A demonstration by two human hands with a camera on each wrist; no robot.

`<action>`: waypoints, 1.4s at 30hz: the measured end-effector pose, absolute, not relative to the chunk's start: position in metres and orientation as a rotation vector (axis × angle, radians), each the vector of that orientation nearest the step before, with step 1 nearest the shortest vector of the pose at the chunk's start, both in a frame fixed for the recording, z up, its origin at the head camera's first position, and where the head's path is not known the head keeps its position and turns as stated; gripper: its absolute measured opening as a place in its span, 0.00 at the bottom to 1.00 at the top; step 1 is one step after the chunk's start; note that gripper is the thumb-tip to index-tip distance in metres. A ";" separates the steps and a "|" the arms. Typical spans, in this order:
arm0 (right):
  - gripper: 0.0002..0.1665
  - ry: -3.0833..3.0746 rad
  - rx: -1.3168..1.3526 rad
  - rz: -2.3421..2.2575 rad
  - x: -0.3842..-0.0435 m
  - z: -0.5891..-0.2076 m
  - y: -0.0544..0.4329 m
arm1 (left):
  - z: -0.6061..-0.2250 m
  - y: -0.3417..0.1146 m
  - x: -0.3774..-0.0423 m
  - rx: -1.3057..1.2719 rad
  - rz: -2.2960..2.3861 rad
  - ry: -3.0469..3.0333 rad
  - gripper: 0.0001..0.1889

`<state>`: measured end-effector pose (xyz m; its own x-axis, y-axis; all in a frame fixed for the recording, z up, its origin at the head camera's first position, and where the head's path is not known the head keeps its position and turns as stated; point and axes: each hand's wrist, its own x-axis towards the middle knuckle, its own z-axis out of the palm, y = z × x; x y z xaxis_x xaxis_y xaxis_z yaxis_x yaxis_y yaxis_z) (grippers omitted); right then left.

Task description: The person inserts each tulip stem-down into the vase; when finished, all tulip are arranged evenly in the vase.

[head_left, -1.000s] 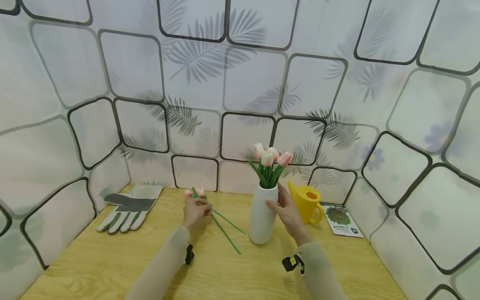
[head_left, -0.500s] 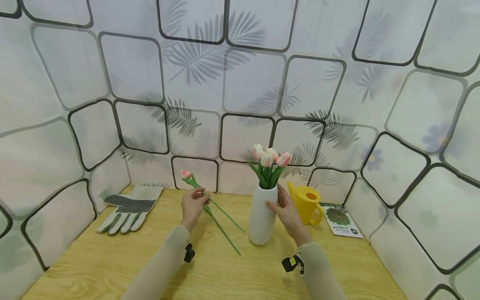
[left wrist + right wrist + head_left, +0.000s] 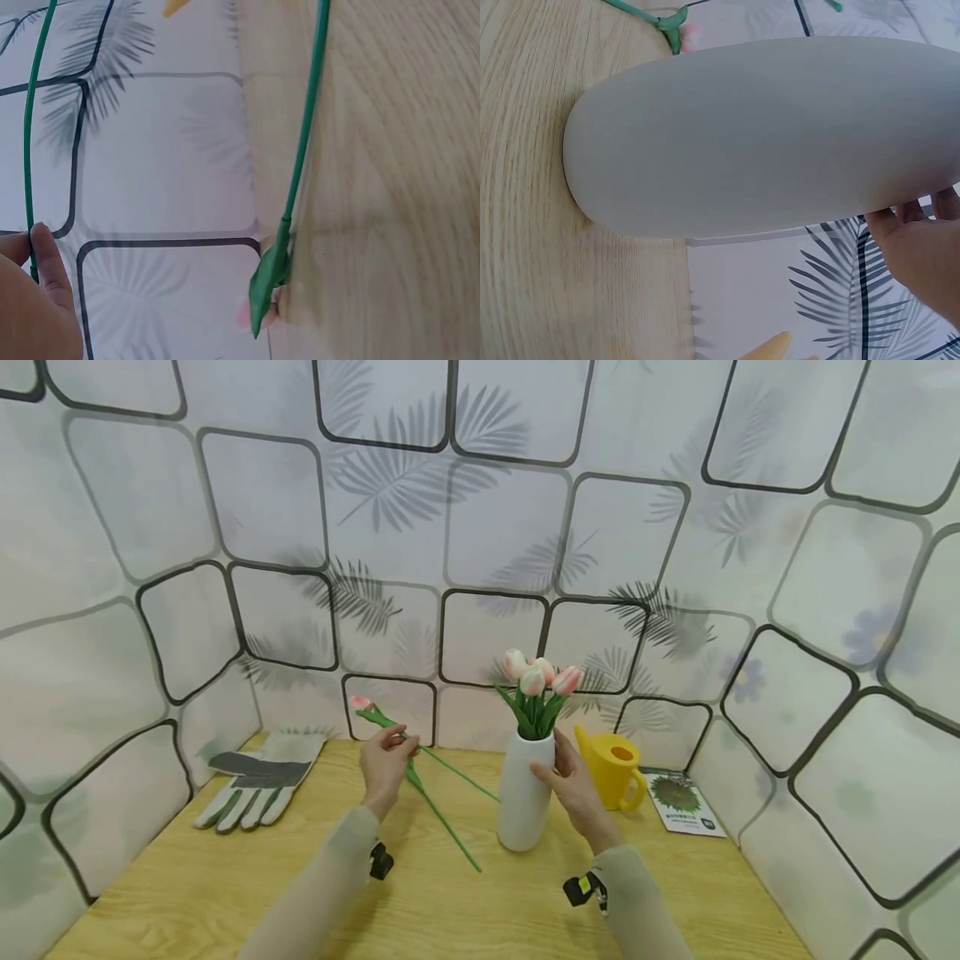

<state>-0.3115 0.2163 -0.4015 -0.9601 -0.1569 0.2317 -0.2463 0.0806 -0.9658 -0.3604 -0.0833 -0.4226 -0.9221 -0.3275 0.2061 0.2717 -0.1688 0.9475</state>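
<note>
Left hand pinches one tulip near the back edge of the table, right hand grips the white vase — looks like the picking-up step, so next probably calls for lifting that stem over the vase's rim.

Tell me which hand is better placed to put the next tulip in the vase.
Probably the left hand: it pinches a loose tulip by the stem. The right hand is occupied, gripping the white vase by its side.

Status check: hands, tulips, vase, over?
Left hand pinches tulip. Right hand grips vase. Second tulip lying partly between hands, maybe in the way.
</note>
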 end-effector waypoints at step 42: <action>0.49 -2.260 0.424 2.024 -0.311 -0.403 0.215 | -0.328 -0.055 -0.353 -0.231 -2.179 -1.164 0.15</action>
<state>-0.3108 0.2151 -0.4025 -0.9587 -0.1525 0.2401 -0.2553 0.0899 -0.9627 -0.3529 -0.0551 -0.3276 -0.7742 -0.4604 0.4342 0.6169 -0.3961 0.6801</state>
